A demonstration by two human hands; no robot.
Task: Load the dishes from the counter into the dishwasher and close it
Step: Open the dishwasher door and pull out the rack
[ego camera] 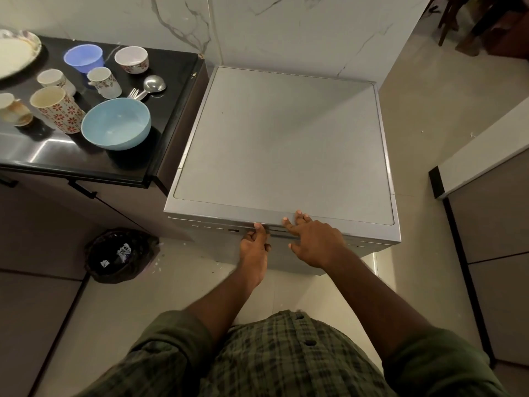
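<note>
Both hands at the dishwasher [283, 144] front edge, door shut. Left hand [254, 247] w/ fingers curled under the top lip of the door, gripping it. Right hand [312, 242] fingers spread, tips resting on the top edge just beside the left. Dishes sit on the black counter [71, 156] to the left: light blue bowl [116, 124], floral mug [57, 108], 2 small cups, blue cup [83, 57], ladle [153, 84]. Bin [120, 255] on floor below.

plate [14, 53] cut off left; dishwasher [282, 144] front hidden
</note>
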